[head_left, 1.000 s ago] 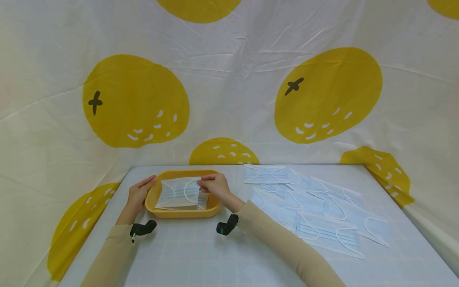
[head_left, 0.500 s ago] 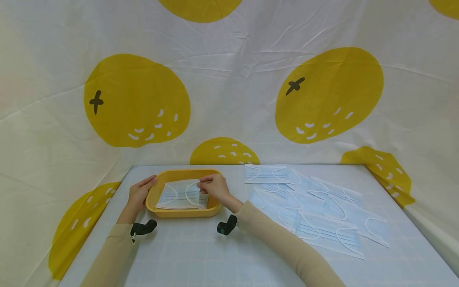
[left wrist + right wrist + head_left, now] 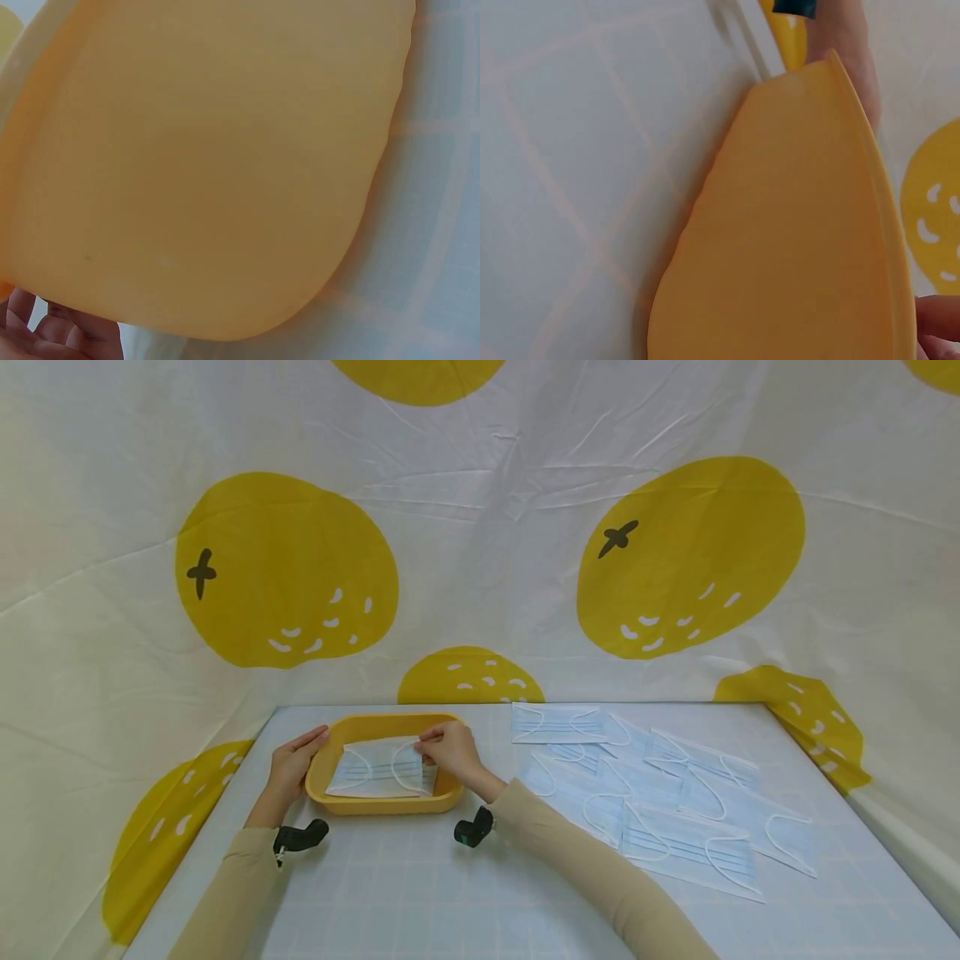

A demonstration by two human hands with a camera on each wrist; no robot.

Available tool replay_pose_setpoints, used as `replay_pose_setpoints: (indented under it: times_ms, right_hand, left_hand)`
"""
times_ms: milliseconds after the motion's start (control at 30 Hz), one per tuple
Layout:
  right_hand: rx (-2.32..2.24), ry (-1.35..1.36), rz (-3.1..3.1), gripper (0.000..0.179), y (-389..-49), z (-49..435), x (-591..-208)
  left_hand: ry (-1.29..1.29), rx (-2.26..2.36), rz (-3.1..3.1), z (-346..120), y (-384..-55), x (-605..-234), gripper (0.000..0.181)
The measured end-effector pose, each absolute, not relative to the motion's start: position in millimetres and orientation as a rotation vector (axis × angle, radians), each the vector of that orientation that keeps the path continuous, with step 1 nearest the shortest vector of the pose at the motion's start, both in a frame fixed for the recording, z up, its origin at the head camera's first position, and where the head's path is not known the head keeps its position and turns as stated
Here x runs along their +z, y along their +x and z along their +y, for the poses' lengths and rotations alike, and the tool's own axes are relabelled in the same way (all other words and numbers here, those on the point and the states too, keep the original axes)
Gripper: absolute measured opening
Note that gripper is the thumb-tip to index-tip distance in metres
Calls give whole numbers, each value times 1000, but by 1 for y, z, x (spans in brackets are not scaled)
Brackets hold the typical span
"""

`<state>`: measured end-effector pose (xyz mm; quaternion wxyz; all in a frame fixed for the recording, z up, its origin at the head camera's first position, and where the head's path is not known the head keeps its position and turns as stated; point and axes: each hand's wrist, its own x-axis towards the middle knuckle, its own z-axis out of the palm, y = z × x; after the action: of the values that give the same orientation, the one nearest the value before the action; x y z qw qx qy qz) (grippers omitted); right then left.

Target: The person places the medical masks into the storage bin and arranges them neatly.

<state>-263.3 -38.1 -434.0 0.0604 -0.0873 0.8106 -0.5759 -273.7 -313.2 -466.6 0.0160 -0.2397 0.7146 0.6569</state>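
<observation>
A yellow plastic tray (image 3: 382, 807) with rounded corners stands at the back left of the table. My left hand (image 3: 291, 770) holds its left end, fingers at the rim; in the left wrist view several bent fingers (image 3: 64, 330) show against the tray's wall. Inside the tray lies a pale blue pleated face mask (image 3: 382, 767) with white ear loops, over another mask whose right edge peeks out. My right hand (image 3: 453, 752) reaches over the tray's right end and pinches the top mask's upper right corner between thumb and fingertips. The right wrist view shows mostly the tray's outer wall (image 3: 780, 225).
Several loose face masks (image 3: 690, 843) overlap in a spread pile on the right half of the table. A light checked cloth (image 3: 420, 893) covers the table. Behind it hangs a white curtain (image 3: 487, 552) with yellow fruit prints.
The pinched mask has come down a little and shifted slightly right, covering more of the mask under it. My left hand has stayed at the tray's rim.
</observation>
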Motion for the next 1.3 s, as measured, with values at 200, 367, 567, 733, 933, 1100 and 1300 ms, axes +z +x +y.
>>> replay_pose_setpoints:
  times_ms: [200,367,567,733,933,1100,1300]
  right_hand:
    - [-1674,-320,2561,13,-264,-38,-436]
    - [-1557,-412,2726,13,-266,-37,-439]
    - [-1443,-474,2835,11,-266,-35,-438]
    - [-1419,-479,2841,10,-266,-35,-438]
    - [-1391,-476,2861,14,-268,-35,-440]
    - [-1358,-480,2897,17,-268,-36,-441]
    - [-1321,-498,2927,20,-267,-36,-444]
  left_hand:
    - [-756,2041,2227,-312,-274,-466,60]
    - [-763,2057,2219,-311,-274,-466,60]
    - [-757,2064,2216,-311,-273,-466,63]
    - [-750,2056,2219,-311,-272,-465,64]
    - [-738,2055,2242,-312,-270,-464,66]
    - [-715,2085,2223,-313,-269,-464,66]
    - [-716,2065,2216,-313,-270,-464,66]
